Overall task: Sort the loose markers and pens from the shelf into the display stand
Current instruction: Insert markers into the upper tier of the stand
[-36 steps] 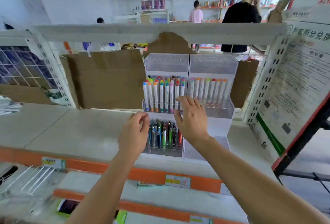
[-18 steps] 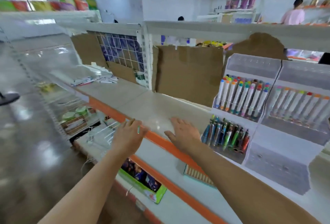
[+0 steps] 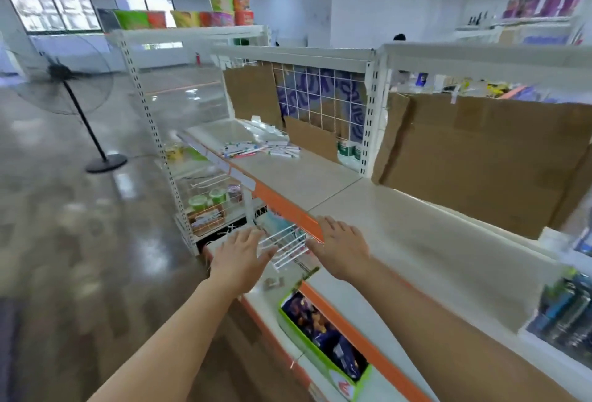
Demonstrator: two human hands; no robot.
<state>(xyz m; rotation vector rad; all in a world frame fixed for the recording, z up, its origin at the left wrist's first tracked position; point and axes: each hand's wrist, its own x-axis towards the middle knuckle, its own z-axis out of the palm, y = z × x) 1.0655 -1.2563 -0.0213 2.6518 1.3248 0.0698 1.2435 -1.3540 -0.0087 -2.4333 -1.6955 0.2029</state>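
A loose pile of markers and pens (image 3: 262,149) lies on the cream shelf (image 3: 320,174) far to the left, beside clear plastic wrapping. Only the edge of the display stand (image 3: 567,305) shows at the far right, with dark pens in its lower tier. My left hand (image 3: 240,254) hovers with fingers spread over the aisle side of the shelf, holding nothing. My right hand (image 3: 342,247) is flat and empty above the orange shelf edge (image 3: 288,206). Both hands are well short of the marker pile.
Brown cardboard (image 3: 480,158) lines the shelf back. White wire hooks (image 3: 285,244) stick out below the shelf between my hands. A green box (image 3: 323,331) sits on the lower shelf. A standing fan (image 3: 64,81) is in the aisle at left.
The view has swung left, away from the display stand toward the marker pile. Both hands have moved left along the shelf edge, and the left hand's fingers have spread open.
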